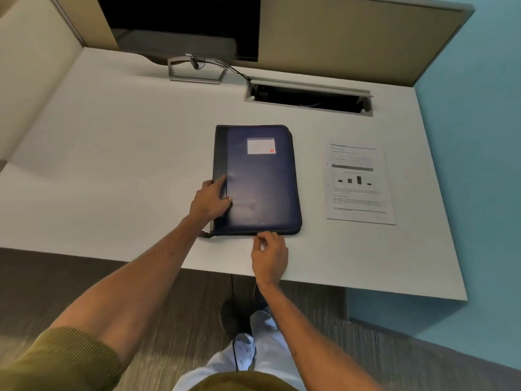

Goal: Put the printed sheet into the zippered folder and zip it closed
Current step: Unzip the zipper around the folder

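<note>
The folder (pixel 258 179) lies flat and closed on the desk (pixel 127 153), navy cover up, a white label (pixel 261 146) with a red square near its far end. The left hand (pixel 210 200) is down on the folder's spine side, palm flat, index finger stretched forward along the dark spine strip, thumb pressed onto the cover just to its right. Fingers loosely apart, nothing gripped, simply pinning the folder in place.

The right hand (pixel 269 255) sits at the folder's near edge, right up against it. Thumb and forefinger are drawn together at the zipper line, the other fingers curled under. They look pinched on something small there, most likely the pull, but the pull itself is too small to make out, so I cannot tell for sure what is between them. A dark tab (pixel 205 235) pokes out at the near corner, just below the left wrist.

The sheet (pixel 358 182) is well off to the right of the right hand and farther out, lying flat on the desk, apart from the folder, printed side up with a table and a small bar chart showing.

Beyond the left hand, at the back of the desk, stands a monitor (pixel 186 26) on its stand. Beyond the sheet, a cable hatch (pixel 308 98) is open in the desk.
</note>
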Tool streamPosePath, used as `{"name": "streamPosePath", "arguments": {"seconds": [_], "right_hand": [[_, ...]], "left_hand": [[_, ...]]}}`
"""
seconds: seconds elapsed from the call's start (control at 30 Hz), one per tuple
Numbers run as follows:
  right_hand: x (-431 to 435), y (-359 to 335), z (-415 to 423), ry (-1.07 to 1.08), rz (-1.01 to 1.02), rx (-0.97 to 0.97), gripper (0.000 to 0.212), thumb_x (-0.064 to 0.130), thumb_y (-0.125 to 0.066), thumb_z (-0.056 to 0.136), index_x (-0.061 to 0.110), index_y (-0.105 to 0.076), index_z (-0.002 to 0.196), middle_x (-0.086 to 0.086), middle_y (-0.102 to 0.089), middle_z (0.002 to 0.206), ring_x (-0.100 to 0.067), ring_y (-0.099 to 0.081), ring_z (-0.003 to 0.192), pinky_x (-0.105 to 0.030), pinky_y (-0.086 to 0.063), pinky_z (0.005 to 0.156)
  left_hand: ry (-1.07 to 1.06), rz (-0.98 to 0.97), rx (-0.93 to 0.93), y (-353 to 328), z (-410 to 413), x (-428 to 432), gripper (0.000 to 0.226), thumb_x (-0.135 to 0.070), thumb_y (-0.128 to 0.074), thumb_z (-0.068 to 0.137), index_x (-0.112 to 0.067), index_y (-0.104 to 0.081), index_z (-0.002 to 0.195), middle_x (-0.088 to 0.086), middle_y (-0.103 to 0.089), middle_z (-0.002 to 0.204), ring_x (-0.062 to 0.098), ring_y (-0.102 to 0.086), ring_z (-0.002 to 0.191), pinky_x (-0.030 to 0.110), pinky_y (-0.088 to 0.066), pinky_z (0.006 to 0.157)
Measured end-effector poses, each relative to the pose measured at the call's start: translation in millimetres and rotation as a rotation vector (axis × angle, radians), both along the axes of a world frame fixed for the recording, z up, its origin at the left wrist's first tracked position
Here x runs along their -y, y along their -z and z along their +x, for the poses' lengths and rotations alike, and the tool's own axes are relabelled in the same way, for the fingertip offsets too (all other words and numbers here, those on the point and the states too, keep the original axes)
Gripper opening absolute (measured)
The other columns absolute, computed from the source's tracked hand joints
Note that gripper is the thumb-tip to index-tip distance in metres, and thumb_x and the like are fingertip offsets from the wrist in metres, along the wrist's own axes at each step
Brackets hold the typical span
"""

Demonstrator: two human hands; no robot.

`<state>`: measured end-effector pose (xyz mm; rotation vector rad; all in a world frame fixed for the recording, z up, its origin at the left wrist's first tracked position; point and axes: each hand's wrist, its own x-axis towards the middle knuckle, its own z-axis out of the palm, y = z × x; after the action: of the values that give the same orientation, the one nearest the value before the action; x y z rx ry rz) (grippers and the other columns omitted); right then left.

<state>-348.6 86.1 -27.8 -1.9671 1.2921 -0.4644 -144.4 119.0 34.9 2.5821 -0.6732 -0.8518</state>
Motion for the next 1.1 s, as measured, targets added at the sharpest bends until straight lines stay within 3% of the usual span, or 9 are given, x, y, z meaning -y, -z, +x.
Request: {"name": "streamPosePath", "arguments": {"seconds": [0.1, 0.2, 0.3, 0.43, 0.7, 0.97, 1.1], "right_hand": [[-1.8, 2.4, 0.2, -0.007, -0.015, 0.013, 0.008, 0.018, -0.075, 0.096, 0.014, -0.078, 0.102, 0.0, -0.075, 0.099, -0.018, -0.067, 0.094, -0.041, -0.059, 0.085], [-4.8, 1.9, 4.7, 0.015, -0.026, -0.002, 0.007, 0.019, -0.075, 0.095, 0.016, -0.078, 0.101, 0.0, -0.075, 0.101, -0.018, -0.067, 0.096, -0.041, -0.059, 0.088], [-13.5, 1.2, 10.4, 0.046, -0.058, -0.03, 0.007, 0.02, -0.077, 0.094, 0.018, -0.077, 0.101, 0.001, -0.075, 0.1, -0.019, -0.068, 0.095, -0.037, -0.057, 0.083], [-38.8, 1.0, 25.1, -0.081, -0.063, -0.043, 0.007, 0.023, -0.077, 0.093, 0.022, -0.077, 0.1, 0.005, -0.075, 0.098, -0.014, -0.065, 0.094, -0.034, -0.054, 0.082], [-65.2, 9.4, 45.7, -0.176, 0.039, 0.017, 0.007, 0.019, -0.077, 0.093, 0.02, -0.076, 0.1, 0.007, -0.075, 0.096, -0.012, -0.068, 0.086, -0.036, -0.059, 0.083], [-74.5, 8.3, 51.5, -0.189, 0.072, 0.013, 0.01, 0.021, -0.076, 0.093, 0.023, -0.075, 0.102, 0.011, -0.076, 0.096, -0.002, -0.066, 0.084, -0.017, -0.054, 0.077], [-86.0, 8.5, 55.2, -0.136, 0.085, 0.016, 0.012, 0.023, -0.076, 0.094, 0.025, -0.075, 0.105, 0.013, -0.077, 0.099, -0.003, -0.07, 0.088, -0.019, -0.058, 0.081]], "left_hand": [[-0.023, -0.039, -0.014, 0.2, 6.3, -29.2, 0.074, -0.027, -0.069, 0.101, -0.031, -0.034, 0.166, 0.016, -0.061, 0.146, 0.042, -0.065, 0.127, 0.052, -0.051, 0.113], [-0.03, 0.017, -0.054, 8.1, 2.8, -48.3, 0.078, -0.037, -0.073, 0.101, -0.033, -0.029, 0.165, 0.017, -0.075, 0.126, 0.042, -0.071, 0.117, 0.051, -0.055, 0.108], [-0.086, 0.052, -0.058, 13.0, -2.2, -51.3, 0.069, -0.049, -0.073, 0.099, -0.019, -0.043, 0.154, 0.016, -0.074, 0.132, 0.039, -0.071, 0.119, 0.048, -0.056, 0.106], [-0.131, 0.061, -0.043, 16.9, -3.4, -51.0, 0.054, -0.055, -0.075, 0.096, -0.013, -0.068, 0.13, 0.014, -0.078, 0.123, 0.034, -0.074, 0.113, 0.047, -0.059, 0.103], [-0.172, 0.029, -0.061, 25.2, -3.2, -54.1, 0.048, -0.052, -0.078, 0.094, -0.01, -0.073, 0.115, 0.014, -0.08, 0.112, 0.035, -0.074, 0.108, 0.047, -0.06, 0.097], [-0.159, -0.003, -0.075, 26.3, -3.1, -47.8, 0.048, -0.05, -0.079, 0.094, -0.004, -0.078, 0.105, 0.016, -0.081, 0.103, 0.035, -0.075, 0.1, 0.045, -0.061, 0.092], [-0.164, -0.003, -0.085, 28.1, 1.6, -49.0, 0.046, -0.05, -0.08, 0.093, -0.005, -0.08, 0.101, 0.015, -0.082, 0.099, 0.034, -0.076, 0.099, 0.044, -0.061, 0.092]]}}
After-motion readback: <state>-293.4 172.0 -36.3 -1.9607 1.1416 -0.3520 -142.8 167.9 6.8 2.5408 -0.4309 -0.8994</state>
